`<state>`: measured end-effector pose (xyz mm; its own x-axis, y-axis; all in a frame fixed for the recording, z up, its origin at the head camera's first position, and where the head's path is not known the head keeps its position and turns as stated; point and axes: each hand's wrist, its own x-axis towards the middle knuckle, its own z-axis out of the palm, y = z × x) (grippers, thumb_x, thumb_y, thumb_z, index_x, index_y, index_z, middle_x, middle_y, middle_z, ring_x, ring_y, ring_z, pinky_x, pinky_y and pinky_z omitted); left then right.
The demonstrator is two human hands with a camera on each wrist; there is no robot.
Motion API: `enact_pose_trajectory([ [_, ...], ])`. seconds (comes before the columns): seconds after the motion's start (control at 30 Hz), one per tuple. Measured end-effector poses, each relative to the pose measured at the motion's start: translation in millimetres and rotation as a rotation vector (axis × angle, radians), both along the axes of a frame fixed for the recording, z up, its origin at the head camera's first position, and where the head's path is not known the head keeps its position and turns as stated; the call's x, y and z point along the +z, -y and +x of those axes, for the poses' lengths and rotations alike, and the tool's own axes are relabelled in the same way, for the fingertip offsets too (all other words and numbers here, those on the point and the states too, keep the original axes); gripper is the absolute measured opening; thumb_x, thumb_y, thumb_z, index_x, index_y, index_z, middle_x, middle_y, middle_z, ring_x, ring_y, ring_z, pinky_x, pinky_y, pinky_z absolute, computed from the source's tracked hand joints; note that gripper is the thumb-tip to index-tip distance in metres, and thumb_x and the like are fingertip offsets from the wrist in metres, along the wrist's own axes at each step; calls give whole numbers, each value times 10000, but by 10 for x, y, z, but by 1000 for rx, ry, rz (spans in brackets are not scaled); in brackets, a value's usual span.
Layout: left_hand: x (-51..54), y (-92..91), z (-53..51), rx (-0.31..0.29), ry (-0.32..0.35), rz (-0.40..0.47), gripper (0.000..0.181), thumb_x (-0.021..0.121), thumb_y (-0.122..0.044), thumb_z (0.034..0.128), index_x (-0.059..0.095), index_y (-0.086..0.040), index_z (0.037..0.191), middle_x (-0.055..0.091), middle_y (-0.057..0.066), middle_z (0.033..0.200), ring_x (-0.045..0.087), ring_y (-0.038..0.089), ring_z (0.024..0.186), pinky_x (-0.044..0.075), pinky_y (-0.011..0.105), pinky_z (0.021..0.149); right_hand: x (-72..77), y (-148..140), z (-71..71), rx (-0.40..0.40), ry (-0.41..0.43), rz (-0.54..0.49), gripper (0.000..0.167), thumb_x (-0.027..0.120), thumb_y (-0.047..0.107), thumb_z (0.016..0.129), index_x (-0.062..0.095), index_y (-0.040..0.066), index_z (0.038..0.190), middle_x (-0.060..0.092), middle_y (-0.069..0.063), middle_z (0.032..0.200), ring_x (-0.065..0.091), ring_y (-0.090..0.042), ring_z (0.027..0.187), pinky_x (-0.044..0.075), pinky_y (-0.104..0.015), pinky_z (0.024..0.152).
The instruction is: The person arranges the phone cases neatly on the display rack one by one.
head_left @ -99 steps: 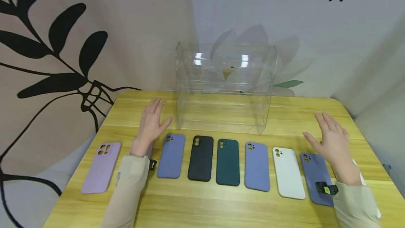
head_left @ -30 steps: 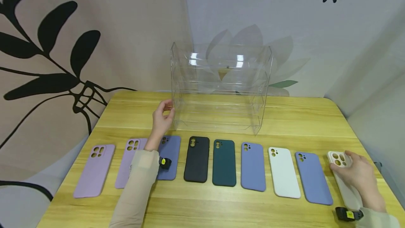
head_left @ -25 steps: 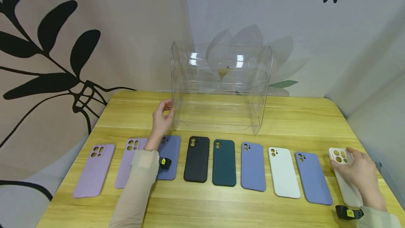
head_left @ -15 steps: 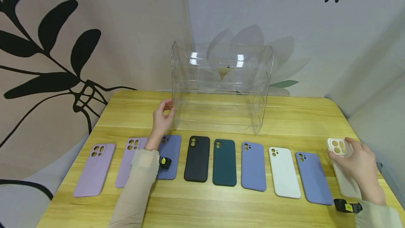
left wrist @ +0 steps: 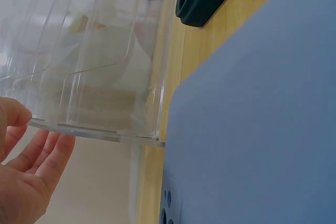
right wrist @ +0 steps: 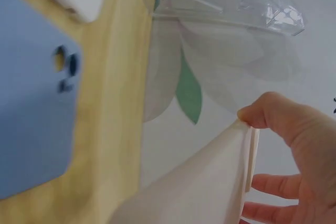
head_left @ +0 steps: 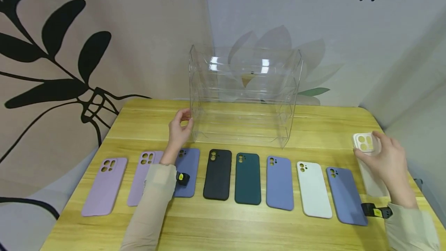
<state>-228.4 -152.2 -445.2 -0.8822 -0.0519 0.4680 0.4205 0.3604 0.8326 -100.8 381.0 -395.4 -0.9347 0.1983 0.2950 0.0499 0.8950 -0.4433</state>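
Fingers of the left hand (head_left: 179, 131) are seen, in the head view, bent at the near-left edge of the clear rack (head_left: 240, 140), which is set by the far edge of the desk (head_left: 244, 227). By the right hand (head_left: 388, 156), a white case (head_left: 372, 177) is pinched at its long edges near the camera end; it is held toward the desk's right edge, just beyond the row's last blue case (head_left: 346, 196). Clearance from that case should be minded, and the end holes best left uncovered.

Left wrist view: rack side wall is pinched between thumb and fingers, the thumb on one side. Light pressure is judged enough; the wall should be steadied, not dragged.

Right wrist view: case is tilted, thumb pressed to its edge, two other fingers visible and slightly apart; full finger contact cannot be told. Contact of the lower end with the desk is not shown. An even grip on both long edges is advised, since slipping is judged likelier with a one-corner hold.
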Motion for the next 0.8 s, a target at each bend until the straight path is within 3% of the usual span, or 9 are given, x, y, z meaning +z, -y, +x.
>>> enact_pose_trajectory([
  [0.37, 19, -36, -8, -4, 11, 26, 273, 561, 111, 855, 550, 122, 1128, 595, 283, 1051, 588, 375, 895, 465, 78, 617, 285, 258, -290, 48, -90, -8, 682, 713, 146, 708, 439, -129, 1269, 449, -395, 1179, 362, -552, 1074, 267, -635, 875],
  [0.6, 297, -115, 189, 2, -9, 11, 258, 539, 160, 832, 526, 192, 1088, 573, 350, 1013, 573, 432, 866, 467, 79, 616, 451, 466, -450, 73, -83, -34, 697, 718, 163, 720, 432, -101, 1298, 421, -361, 1254, 333, -556, 1123, 253, -663, 876],
  [0.8, 331, -125, 209, 2, -12, 12, 259, 531, 165, 826, 520, 192, 1083, 573, 346, 995, 568, 451, 866, 495, 115, 623, 588, 619, -584, 107, -132, -45, 695, 729, 171, 711, 455, -84, 1297, 452, -343, 1237, 361, -526, 1132, 275, -653, 884],
])
